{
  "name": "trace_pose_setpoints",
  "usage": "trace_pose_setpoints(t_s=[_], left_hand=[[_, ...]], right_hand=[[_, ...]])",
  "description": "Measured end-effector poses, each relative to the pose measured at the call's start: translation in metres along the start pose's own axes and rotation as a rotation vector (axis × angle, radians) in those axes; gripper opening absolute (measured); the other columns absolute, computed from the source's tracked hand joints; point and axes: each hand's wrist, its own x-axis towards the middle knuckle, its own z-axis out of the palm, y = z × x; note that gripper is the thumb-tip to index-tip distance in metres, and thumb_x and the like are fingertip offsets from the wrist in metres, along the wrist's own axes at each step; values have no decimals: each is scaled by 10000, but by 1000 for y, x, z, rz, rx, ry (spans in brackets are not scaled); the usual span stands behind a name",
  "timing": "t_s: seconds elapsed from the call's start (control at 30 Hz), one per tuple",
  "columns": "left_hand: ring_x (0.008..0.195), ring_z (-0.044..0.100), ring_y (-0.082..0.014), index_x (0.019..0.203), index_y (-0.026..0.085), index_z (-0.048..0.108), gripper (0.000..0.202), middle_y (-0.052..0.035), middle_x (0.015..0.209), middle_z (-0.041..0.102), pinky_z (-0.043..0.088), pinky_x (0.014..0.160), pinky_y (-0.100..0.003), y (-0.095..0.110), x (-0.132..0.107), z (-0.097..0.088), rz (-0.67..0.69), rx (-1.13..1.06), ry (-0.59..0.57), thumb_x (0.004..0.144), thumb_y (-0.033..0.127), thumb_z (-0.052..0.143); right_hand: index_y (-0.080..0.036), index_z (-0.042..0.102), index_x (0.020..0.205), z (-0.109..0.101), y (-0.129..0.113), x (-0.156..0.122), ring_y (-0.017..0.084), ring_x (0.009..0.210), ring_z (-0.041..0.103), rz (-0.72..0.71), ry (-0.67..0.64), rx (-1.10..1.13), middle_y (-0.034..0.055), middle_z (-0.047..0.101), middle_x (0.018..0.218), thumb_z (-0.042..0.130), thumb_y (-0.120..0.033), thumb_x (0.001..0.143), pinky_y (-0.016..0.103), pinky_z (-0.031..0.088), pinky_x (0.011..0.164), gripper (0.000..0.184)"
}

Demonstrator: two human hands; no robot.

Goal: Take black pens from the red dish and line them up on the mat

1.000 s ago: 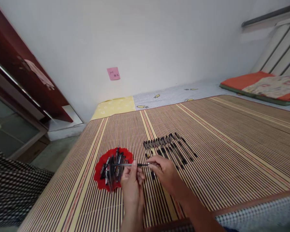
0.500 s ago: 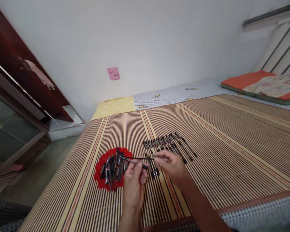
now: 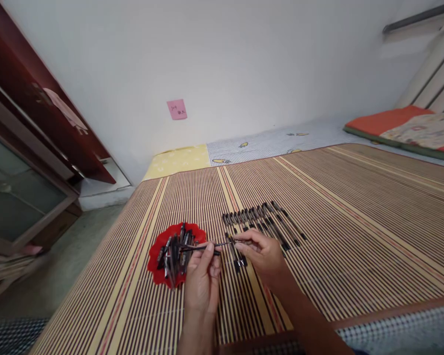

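Note:
My left hand [image 3: 203, 281] is closed around a dark pen barrel [image 3: 200, 249] that points left over a red dish [image 3: 155, 254]. My right hand [image 3: 263, 254] pinches a thin refill [image 3: 227, 243] whose tip meets the barrel's open end. The red dish lies on the striped mat and holds several dark pen parts. Just behind my right hand, a row of several black pens [image 3: 262, 224] lies side by side on the mat.
A striped bamboo mat [image 3: 336, 217] covers the bed. An orange and floral pillow [image 3: 407, 128] lies at the far right. A dark wooden cabinet with glass [image 3: 25, 162] stands on the left. A pink note [image 3: 176, 109] sticks to the white wall.
The refill and the barrel, apart half a second ago, are now lined up end to end between my hands. The view has shifted slightly to the right.

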Motion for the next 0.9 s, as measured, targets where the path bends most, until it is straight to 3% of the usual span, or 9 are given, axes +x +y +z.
trace_pose_setpoints(t_s=[0.43,0.9], left_hand=[[469,481,-27,813,122,653,400,-12,694,689,380,434,-122,0,-5,3,17,26,-26,553,270,920],[451,460,-26,783,116,660,389,-7,669,672,349,402,-126,-7,-5,2,-5,65,-9,543,273,922]], right_hand=[[-217,745,975,-1,1,-2,170,851,665,-32,-70,18,37,686,927,671,-232,828,288,533,755,165],[-239,730,952,1,-5,-6,169,916,609,-151,-98,-259,27,626,933,589,-155,884,308,483,825,178]])
